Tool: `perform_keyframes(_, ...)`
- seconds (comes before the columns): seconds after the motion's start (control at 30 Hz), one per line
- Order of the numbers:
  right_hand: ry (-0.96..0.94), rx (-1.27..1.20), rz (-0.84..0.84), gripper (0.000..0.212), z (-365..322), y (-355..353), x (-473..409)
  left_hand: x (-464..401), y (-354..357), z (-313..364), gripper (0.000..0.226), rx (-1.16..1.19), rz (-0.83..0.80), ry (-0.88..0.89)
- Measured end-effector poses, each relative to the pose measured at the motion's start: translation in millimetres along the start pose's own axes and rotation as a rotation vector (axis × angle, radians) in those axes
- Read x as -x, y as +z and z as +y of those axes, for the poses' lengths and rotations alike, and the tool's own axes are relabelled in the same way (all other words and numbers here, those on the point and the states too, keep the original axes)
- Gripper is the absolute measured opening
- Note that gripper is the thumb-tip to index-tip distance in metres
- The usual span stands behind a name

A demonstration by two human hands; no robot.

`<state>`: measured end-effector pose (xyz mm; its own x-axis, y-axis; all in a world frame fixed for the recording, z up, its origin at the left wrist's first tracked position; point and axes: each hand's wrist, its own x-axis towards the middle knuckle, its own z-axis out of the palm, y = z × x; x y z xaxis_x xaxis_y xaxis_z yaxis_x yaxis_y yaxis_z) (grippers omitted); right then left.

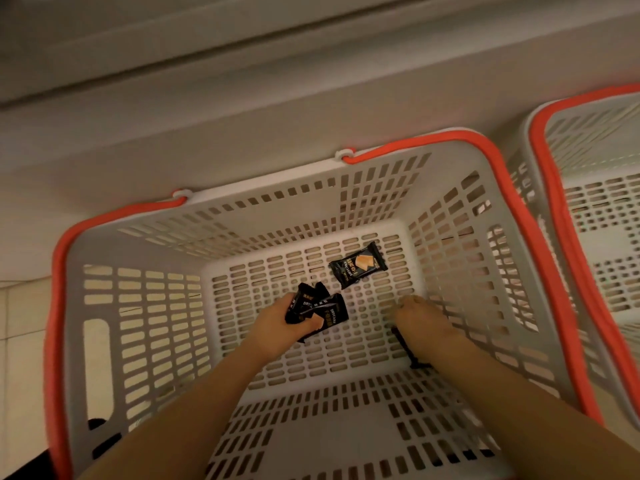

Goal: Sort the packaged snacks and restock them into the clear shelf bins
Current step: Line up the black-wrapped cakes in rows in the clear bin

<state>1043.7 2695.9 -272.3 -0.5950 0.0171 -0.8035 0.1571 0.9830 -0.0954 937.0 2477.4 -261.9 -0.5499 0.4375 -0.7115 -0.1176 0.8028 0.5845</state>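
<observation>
Left hand (282, 320), at frame centre, grips a bunch of black snack packets (317, 310). Right hand (420, 315) reaches along the floor of the grey slotted basket (145, 341), blurred; whether it holds anything cannot be told. The last loose black packet (358, 265) lies above and between both hands, clear of either grip. Pinch it by a crimped end.

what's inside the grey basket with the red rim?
Inside the basket: one loose black snack packet on the floor, a few black packets gripped by the left hand. The right hand covers part of another dark item.
</observation>
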Motion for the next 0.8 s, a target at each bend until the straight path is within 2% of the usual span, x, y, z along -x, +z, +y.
perform_keyframes(0.07,0.029,-0.057,-0.101,0.029,-0.4,-9.6,11.6,7.9,-8.9,12.5,0.040,0.107,-0.002,0.007)
perform_keyframes(0.13,0.039,-0.220,-0.069,0.027,-1.1,-21.3,25.6,18.1,-19.0,29.1,0.038,0.233,-0.025,0.050)
perform_keyframes(0.2,0.032,-0.546,0.124,0.021,-4.2,-37.2,44.6,31.3,-30.0,50.3,0.038,0.319,-0.048,0.118)
perform_keyframes(0.3,-0.029,-1.058,0.375,0.010,-14.9,-72.4,89.6,57.5,-45.8,84.8,0.051,0.410,-0.056,0.231)
perform_keyframes(0.43,-0.077,-1.208,0.609,0.015,-25.7,-121.1,151.3,99.1,-67.3,130.4,0.056,0.443,-0.071,0.370)
perform_keyframes(0.53,-0.166,-1.413,0.656,0.016,-35.6,-153.7,191.5,139.9,-90.2,160.1,0.043,0.480,-0.076,0.495)
perform_keyframes(0.7,-0.427,-1.893,0.695,0.015,-67.0,-195.7,240.1,205.6,-130.5,182.4,0.032,0.736,-0.036,0.640)
perform_keyframes(0.8,-0.463,-1.939,0.774,0.011,-96.9,-221.9,255.1,234.5,-143.6,185.5,0.042,0.870,-0.052,0.687)
